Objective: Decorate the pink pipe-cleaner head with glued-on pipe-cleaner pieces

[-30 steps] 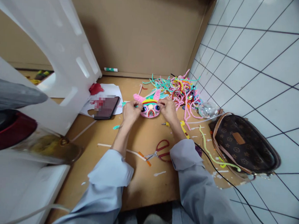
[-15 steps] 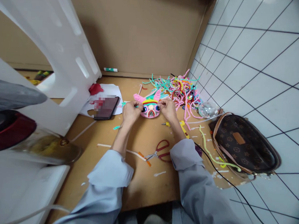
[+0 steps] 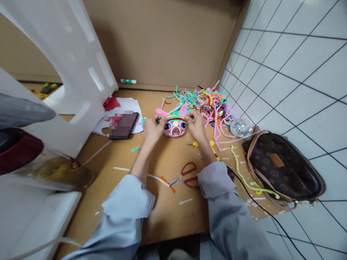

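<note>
A colourful pipe-cleaner animal head (image 3: 175,127) faces me at the middle of the table. It has pink ears, big dark-and-blue eyes, a pale nose, a reddish mouth and striped bands across the brow. My left hand (image 3: 154,128) pinches its left side beside one eye. At the other side, my right hand (image 3: 195,126) is closed on the edge of the brow near the other eye. The fingertips of both hands are partly hidden, so exactly which strands they grip is unclear.
Behind lies a tangled heap of pipe cleaners (image 3: 211,103). Red-handled scissors (image 3: 186,178) and a yellow glue gun (image 3: 212,146) with a black cord lie nearer. A phone (image 3: 125,125) rests at left on paper; a brown handbag (image 3: 286,166) stands right, by the tiled wall.
The striped brow of the animal head shows more plainly now, and my right hand has shifted slightly outward. My left hand stays nearly in place.
</note>
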`<action>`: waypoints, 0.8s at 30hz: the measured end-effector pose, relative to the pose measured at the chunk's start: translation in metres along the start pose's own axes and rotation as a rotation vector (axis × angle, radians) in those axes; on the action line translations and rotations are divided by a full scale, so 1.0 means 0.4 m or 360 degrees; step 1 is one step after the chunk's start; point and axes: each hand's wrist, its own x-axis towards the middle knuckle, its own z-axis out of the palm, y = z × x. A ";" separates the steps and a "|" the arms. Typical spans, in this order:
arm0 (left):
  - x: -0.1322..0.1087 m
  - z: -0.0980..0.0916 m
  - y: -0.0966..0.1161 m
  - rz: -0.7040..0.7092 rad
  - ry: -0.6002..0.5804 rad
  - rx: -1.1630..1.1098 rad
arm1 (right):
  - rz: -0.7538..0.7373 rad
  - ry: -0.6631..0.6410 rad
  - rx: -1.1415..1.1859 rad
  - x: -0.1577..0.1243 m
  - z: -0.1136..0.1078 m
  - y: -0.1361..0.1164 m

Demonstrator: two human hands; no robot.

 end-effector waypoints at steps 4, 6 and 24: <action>0.003 0.000 -0.008 0.0014 -0.0003 -0.0071 | -0.0024 -0.0050 0.0151 0.003 -0.005 0.000; 0.005 0.002 -0.013 0.0018 -0.0001 -0.0129 | -0.0005 -0.0097 0.0237 0.004 -0.007 0.000; 0.005 0.000 -0.007 0.0080 0.0011 -0.0195 | -0.0042 -0.0078 0.0339 -0.005 -0.015 -0.032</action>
